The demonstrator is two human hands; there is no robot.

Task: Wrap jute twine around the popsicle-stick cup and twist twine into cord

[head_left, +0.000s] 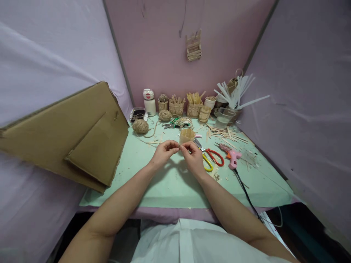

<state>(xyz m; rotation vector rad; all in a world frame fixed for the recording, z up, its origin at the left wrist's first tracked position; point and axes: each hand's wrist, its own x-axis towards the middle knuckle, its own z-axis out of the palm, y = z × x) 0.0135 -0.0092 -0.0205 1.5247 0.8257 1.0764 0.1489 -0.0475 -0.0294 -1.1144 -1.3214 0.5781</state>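
Observation:
My left hand [166, 151] and my right hand [192, 155] meet fingertip to fingertip over the middle of the table, both pinched closed. Whatever lies between the fingertips is too small to make out. Just behind them stands a small cup of wooden sticks [187, 135], its lower part hidden by my right hand. Scissors with one red and one yellow handle [215, 157] lie right beside my right hand. Farther right rests a pink hot glue gun [233, 156] with its black cord running off the front edge.
A large cardboard panel [90, 142] leans at the left. Twine balls [140, 126], green-handled pliers [175, 124], a white bottle [149, 102] and stick-filled baskets [194, 106] line the back. Loose wooden sticks [226, 133] and glue sticks in a pot [237, 93] are at the right.

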